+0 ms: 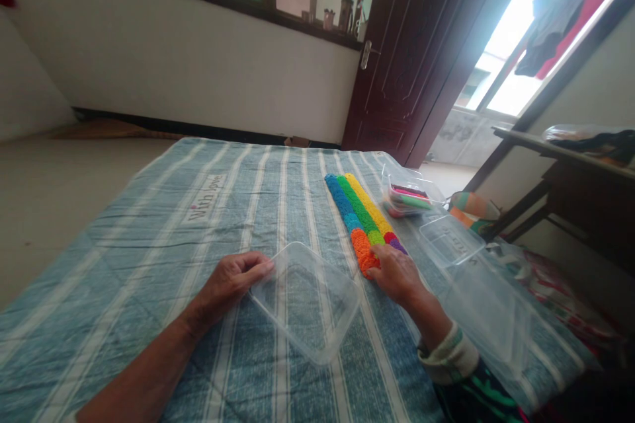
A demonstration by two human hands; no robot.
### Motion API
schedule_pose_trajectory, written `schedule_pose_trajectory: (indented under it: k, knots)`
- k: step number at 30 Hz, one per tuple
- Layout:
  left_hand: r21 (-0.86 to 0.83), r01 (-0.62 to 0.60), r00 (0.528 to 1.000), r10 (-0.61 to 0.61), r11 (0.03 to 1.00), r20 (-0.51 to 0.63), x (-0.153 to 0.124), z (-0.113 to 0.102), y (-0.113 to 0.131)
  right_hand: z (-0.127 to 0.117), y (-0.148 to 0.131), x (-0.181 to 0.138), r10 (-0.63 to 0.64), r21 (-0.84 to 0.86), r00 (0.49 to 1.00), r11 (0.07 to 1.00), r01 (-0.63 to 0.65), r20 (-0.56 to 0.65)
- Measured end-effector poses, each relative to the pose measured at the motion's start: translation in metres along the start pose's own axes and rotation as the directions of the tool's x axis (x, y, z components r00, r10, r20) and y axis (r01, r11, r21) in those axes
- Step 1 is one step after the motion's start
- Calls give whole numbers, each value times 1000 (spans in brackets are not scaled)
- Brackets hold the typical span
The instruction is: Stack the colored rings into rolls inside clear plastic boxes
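Left hand (248, 269): I pinch the clear box (308, 307) by its rim, on the striped cloth (114, 304) | Right hand (398, 273): touching the coloured strips (363, 215), beside the box; whether gripping, I cannot tell | Care: steady rim, strips kept together

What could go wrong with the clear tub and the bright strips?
The left hand has the tub only by one corner, so it might tip or slip. The right hand touches the near end of the strips, so a nudge could push their neat rows crooked.
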State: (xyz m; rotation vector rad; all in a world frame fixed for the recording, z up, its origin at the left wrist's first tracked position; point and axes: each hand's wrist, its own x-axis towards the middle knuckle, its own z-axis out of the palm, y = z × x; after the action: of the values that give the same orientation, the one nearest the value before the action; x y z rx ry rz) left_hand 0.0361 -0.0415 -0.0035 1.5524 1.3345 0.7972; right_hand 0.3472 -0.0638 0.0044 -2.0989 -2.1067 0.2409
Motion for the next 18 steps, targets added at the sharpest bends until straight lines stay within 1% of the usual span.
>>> schedule_pose_trajectory:
  k: [4,8,13,15,18]
  knots:
    - [-7,-1,1000,1,1000,-1,0,0,0,-2,-2,-3,-6,4,999,1000,7,-49]
    - [15,-18,1000,18,1000,-10,1,0,0,-2,-3,-6,-22,6,997,1000,23,-68]
    - [28,-56,998,56,998,-4,-4,2,6,3,7,-5,-72,91,995,993,77,-65]
    - [40,-76,997,76,996,9,-6,3,8,1,11,-5,-103,120,992,987,111,-67]
    - [74,-106,994,105,992,15,-6,4,7,-11,9,-9,-161,159,975,970,185,-150]
